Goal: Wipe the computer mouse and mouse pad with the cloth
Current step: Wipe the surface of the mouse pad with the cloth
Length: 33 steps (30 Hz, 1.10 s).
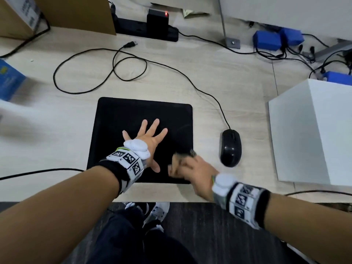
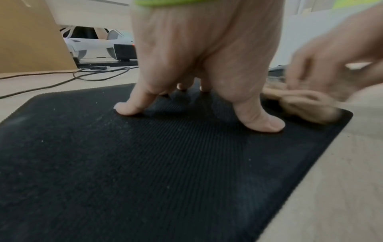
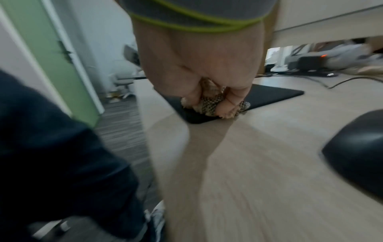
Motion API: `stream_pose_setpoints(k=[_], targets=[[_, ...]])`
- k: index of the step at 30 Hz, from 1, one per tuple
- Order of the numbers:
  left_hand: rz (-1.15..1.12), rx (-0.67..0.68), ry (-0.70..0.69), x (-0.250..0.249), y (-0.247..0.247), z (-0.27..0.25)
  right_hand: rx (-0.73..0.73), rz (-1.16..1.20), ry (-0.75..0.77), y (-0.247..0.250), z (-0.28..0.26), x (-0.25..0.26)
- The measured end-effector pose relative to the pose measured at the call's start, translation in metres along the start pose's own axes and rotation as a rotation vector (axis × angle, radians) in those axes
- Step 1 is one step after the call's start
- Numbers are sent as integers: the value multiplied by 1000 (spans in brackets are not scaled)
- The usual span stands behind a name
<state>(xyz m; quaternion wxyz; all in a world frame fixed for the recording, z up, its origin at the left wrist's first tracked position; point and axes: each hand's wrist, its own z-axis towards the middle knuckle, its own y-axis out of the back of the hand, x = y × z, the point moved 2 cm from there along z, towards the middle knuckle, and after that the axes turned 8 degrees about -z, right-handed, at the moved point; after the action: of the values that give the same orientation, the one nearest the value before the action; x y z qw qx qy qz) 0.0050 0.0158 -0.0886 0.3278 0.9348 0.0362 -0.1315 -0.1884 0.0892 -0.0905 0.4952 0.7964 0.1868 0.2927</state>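
Note:
A black mouse pad (image 1: 118, 119) (image 2: 145, 172) (image 3: 275, 96) lies on the light wood desk. My left hand (image 1: 146, 138) (image 2: 199, 81) presses flat on its middle, fingers spread straight. At the pad's near right corner, my right hand (image 1: 188, 166) (image 3: 209, 98) grips a bunched tan checked cloth (image 1: 179, 159) (image 2: 306, 104) (image 3: 209, 104) against the pad; this hand is motion-blurred. The black wired mouse (image 1: 230, 147) (image 3: 356, 147) sits on the desk just right of the pad, touched by neither hand.
The mouse's cable (image 1: 133, 60) loops across the desk behind the pad. A white box (image 1: 312, 134) stands at the right, a black power strip (image 1: 148, 29) and cardboard box (image 1: 72, 12) at the back, blue packs (image 1: 276, 40) back right. The desk's front edge lies just behind my wrists.

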Motion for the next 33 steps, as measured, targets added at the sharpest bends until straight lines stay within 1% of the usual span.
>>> stream_pose_setpoints(k=[2, 3, 4, 6, 7, 8, 9, 11, 12, 13, 14, 15, 16, 17, 20, 22, 23, 24, 25, 26, 27, 28, 29, 30, 31, 33], targets=[[-8, 7, 3, 0, -1, -1, 60, 15, 100, -2, -15, -1], [-11, 3, -2, 0, 0, 0, 42, 33, 103, 11, -9, -6], [-16, -4, -6, 1, 0, -1, -30, 60, 77, 24, 5, -15], [-22, -20, -15, 2, -1, -2, -305, 137, -7, 65, 45, -37], [-24, -21, -16, 2, -1, -2, -418, 137, -73, 79, 66, -51], [-26, -19, -14, 3, -1, -2, -465, 108, -164, 88, 86, -65], [-26, -17, -12, 3, -1, -2, -448, 69, -262, 90, 101, -77], [-24, -15, -8, 3, -2, 1, -323, 46, -425, 75, 119, -93], [-30, -17, -9, 4, -3, 2, -280, 69, -478, 66, 121, -94], [-38, -17, -11, 5, -3, 2, -281, 96, -503, 58, 119, -90], [-45, -19, -15, 5, -3, 3, -315, 111, -497, 52, 113, -82], [-48, -21, -19, 4, -3, 3, -348, 109, -457, 48, 104, -74], [-50, -23, -17, 5, -3, 3, -342, 104, -401, 40, 94, -64], [-54, -26, -17, 5, -2, 1, -296, 98, -322, 33, 78, -53], [-67, -33, -19, 3, -4, 0, -32, 122, -83, 13, 13, -12], [-62, -24, -16, 3, -6, 1, 60, 107, 39, 7, -16, 3], [-59, -30, -17, 4, -5, 1, 81, 100, 65, 15, -16, 0], [-53, -34, -18, 5, -4, 2, 61, 112, 34, 28, -4, -7], [-53, -33, -19, 5, -4, 2, -7, 130, -18, 43, 12, -17], [-53, -30, -19, 5, -4, 3, -131, 149, -64, 60, 33, -28], [-45, -28, -21, 5, -4, 3, -284, 172, -120, 77, 56, -42], [-33, -25, -23, 5, -5, 3, -401, 179, -186, 90, 77, -55], [-23, -17, -20, 5, -5, 3, -448, 159, -262, 97, 97, -65], [-17, -11, -15, 5, -6, 4, -447, 130, -326, 97, 114, -75], [-11, -7, -10, 5, -6, 5, -410, 95, -380, 95, 128, -82], [-13, -6, -7, 5, -4, 6, -266, 37, -471, 81, 144, -86]])
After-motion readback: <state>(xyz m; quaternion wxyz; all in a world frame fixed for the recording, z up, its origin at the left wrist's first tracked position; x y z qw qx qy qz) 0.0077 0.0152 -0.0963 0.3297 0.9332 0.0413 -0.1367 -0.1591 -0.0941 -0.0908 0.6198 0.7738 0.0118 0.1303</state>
